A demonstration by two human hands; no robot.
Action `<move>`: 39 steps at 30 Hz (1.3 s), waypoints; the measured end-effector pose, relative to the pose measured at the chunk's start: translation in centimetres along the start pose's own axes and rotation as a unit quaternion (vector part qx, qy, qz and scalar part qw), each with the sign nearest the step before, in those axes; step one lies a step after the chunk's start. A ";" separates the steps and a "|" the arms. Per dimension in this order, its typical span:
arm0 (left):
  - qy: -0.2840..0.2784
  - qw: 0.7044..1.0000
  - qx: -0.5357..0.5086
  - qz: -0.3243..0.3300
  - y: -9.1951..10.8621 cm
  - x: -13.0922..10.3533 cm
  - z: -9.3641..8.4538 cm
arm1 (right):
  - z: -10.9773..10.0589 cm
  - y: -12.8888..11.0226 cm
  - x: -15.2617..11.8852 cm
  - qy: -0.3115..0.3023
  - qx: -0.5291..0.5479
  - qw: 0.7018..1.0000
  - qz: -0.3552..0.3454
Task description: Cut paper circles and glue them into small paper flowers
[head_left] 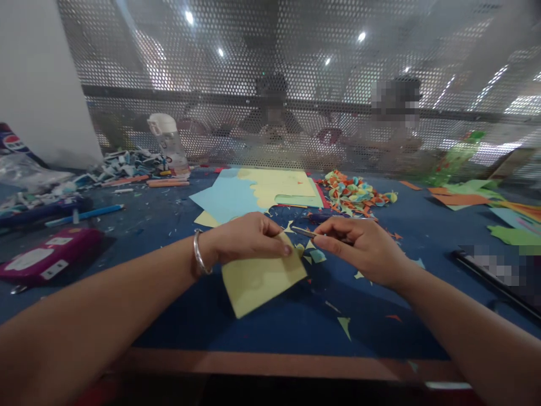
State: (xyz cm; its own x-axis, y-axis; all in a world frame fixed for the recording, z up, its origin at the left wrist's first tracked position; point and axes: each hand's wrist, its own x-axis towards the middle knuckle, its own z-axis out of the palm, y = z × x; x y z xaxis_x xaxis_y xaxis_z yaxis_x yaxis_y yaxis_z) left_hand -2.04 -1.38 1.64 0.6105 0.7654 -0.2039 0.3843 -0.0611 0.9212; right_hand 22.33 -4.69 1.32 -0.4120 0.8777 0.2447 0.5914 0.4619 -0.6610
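Note:
A yellow paper sheet [264, 282] hangs tilted over the blue table, its upper edge pinched in my left hand [249, 239], which has a silver bangle at the wrist. To the right, my right hand [359, 242] is closed around a small pointed metal tool [305, 232], probably scissors; its tip lies near the paper's upper right corner. Small cut scraps [318, 256] are scattered below and between the hands. Behind them lie a light blue sheet [230, 197] and larger yellow paper [283, 183].
A purple case [53, 255] and a blue pen [87, 215] are at left, with a bottle [169, 146] behind. A pile of paper bits [350, 193] is at back right; a phone [499, 279] lies at right. A perforated screen [236, 101] stands behind.

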 end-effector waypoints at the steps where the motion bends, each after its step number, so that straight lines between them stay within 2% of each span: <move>1: -0.005 0.997 0.076 0.023 0.1 0.0 -0.9 | 0.0 0.0 0.0 0.002 0.000 1.000 0.000; 4: 0.030 0.976 0.205 0.067 0.3 0.0 -3.0 | 0.0 -0.1 -0.1 0.003 0.003 1.000 -0.007; 6: 0.083 0.973 0.197 0.082 0.6 0.0 -3.5 | 0.0 -0.1 -0.1 0.000 0.009 1.000 -0.012; 8: 0.115 0.980 0.133 0.089 0.9 0.1 -3.3 | 0.1 -0.1 -0.2 -0.007 0.018 1.000 -0.016; 11: 0.095 0.991 0.054 0.083 1.0 0.4 -2.3 | 0.4 -0.1 -0.2 -0.026 0.024 0.999 -0.018; 17: -0.007 0.997 -0.005 0.082 0.2 1.2 -0.4 | 0.9 0.2 -0.4 -0.061 0.004 0.998 -0.022; 23: 0.017 0.992 -0.089 0.085 -0.1 1.7 -0.1 | 1.1 0.1 -0.2 -0.075 -0.050 0.995 -0.045; 25: 0.058 0.990 -0.053 0.117 -0.1 1.5 -0.1 | 1.2 0.1 -0.2 -0.072 -0.059 0.994 -0.050; 27: 0.162 0.969 0.032 0.185 0.0 1.0 0.0 | 1.1 0.1 -0.3 -0.069 -0.073 0.994 -0.050; 29: 0.277 0.912 0.133 0.271 0.0 0.4 0.3 | 1.0 0.1 -0.3 -0.078 -0.091 0.992 -0.037; 30: 0.313 0.881 0.176 0.308 -0.1 0.1 0.5 | 1.0 0.1 -0.3 -0.089 -0.104 0.990 -0.030; 32: 0.336 0.847 0.216 0.351 -0.1 -0.3 0.9 | 0.7 0.0 -0.3 -0.121 -0.137 0.983 -0.020; 34: 0.330 0.856 0.190 0.349 -0.3 -0.3 1.3 | 0.5 0.1 -0.2 -0.153 -0.178 0.972 -0.027; 37: 0.289 0.914 0.069 0.275 -0.5 0.5 1.5 | 0.1 0.2 -0.1 -0.176 -0.220 0.958 -0.048; 39: 0.252 0.942 -0.032 0.219 -0.7 1.1 1.5 | 0.0 0.3 -0.2 -0.177 -0.240 0.953 -0.059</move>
State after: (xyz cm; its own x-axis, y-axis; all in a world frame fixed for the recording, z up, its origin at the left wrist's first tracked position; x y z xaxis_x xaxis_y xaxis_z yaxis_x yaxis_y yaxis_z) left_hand -0.56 -1.48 0.27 0.2882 0.8840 0.3681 0.1195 -0.4146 0.9021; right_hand 22.61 -4.70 1.08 -0.6535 0.7568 -0.0129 0.7399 0.6351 -0.2218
